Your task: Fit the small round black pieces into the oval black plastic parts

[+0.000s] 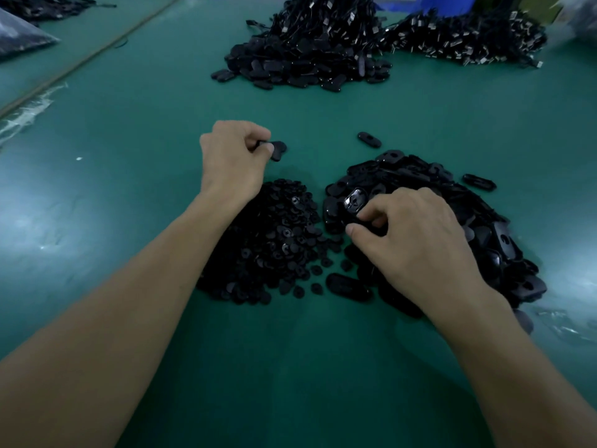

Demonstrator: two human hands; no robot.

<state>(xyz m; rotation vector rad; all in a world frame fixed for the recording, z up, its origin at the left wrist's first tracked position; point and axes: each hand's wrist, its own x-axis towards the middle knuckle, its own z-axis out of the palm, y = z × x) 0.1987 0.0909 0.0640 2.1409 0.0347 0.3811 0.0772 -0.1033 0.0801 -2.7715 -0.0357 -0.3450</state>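
Black oval part sits pinched in the right hand; the left hand pinches a second oval part. The heap of round pieces lies just left of the right fingers.

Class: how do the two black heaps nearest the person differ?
The left heap holds small round pieces; the right heap holds larger oval parts. The left heap lies low; the right heap is wider. The right hand pinches an oval part on the right heap; the left hand holds a black piece beyond the left heap. Both are black, on the green table.
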